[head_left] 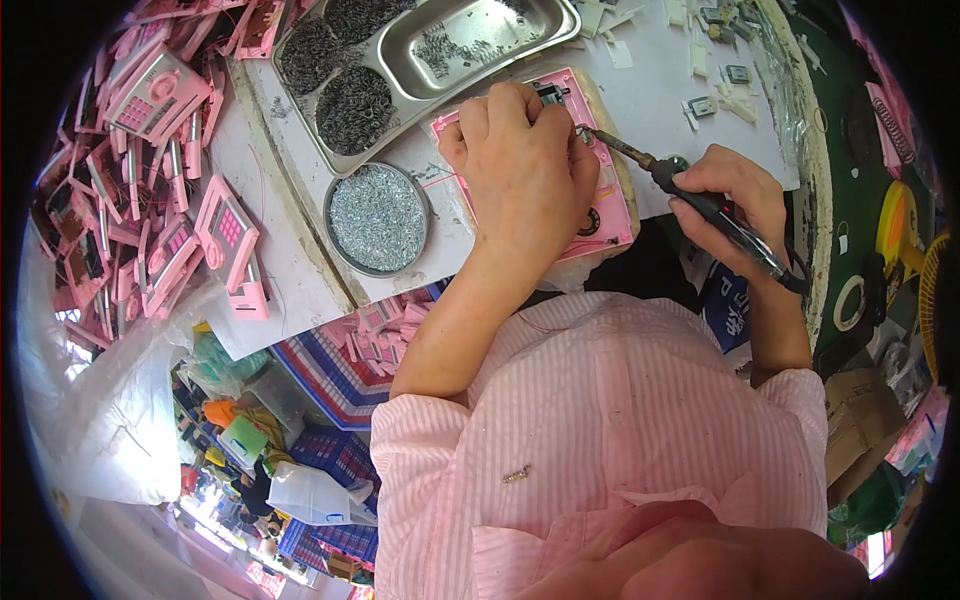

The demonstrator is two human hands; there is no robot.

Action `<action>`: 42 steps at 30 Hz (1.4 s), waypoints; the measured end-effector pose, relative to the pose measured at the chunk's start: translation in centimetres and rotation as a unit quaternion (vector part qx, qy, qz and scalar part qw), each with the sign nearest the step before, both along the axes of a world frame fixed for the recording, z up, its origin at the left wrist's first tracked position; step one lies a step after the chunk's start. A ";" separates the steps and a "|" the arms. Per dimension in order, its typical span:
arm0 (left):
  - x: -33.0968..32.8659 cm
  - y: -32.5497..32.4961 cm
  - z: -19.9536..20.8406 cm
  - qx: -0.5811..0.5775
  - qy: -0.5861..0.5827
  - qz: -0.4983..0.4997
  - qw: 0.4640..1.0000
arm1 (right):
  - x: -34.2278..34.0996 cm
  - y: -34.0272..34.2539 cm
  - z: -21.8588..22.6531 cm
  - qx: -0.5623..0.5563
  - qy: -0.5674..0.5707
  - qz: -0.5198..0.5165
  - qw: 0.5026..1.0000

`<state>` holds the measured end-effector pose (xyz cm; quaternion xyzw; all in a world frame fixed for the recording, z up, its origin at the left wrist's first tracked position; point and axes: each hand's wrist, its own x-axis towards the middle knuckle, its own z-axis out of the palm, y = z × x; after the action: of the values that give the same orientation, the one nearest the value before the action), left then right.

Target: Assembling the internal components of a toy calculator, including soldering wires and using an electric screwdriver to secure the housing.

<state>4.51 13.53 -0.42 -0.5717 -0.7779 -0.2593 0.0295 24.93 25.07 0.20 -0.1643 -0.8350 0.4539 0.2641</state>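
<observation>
A pink plastic panel (612,205) lies face down on a pale pad in front of me, with a small dark part at its upper edge and a round black piece lower down. My left hand (525,165) rests over it, fingers bent and pinched together near the tool tip; whatever they hold is hidden. In my right hand (735,205) is a corded black tool (725,222) with a thin metal shaft, slanting left. Its tip meets the panel area beside my left fingertips. Soldering iron or electric screwdriver, I cannot tell.
Left of the panel stands a round dish (378,220) of small silvery screws. Behind it lies a metal tray (400,75) with dark springs in its compartments. Pink keypad housings (160,95) pile up far left. Small white and grey parts (703,105) lie at the back right.
</observation>
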 end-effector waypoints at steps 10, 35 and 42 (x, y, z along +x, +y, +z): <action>-0.1 -0.1 0.0 0.000 0.002 -0.005 1.000 | 0.4 -1.0 0.4 -0.119 0.009 -0.101 0.988; -0.2 -0.4 -0.2 0.006 0.012 -0.010 1.000 | 1.2 -0.4 0.5 -0.096 0.021 -0.098 0.990; -0.1 -0.4 -0.1 -0.009 0.022 -0.005 1.000 | 1.7 -0.3 0.7 -0.103 -0.003 -0.075 0.992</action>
<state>4.38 13.16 -0.48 -0.5813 -0.7764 -0.2402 0.0402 26.63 24.80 0.94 -0.2539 -0.7699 0.5162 0.2764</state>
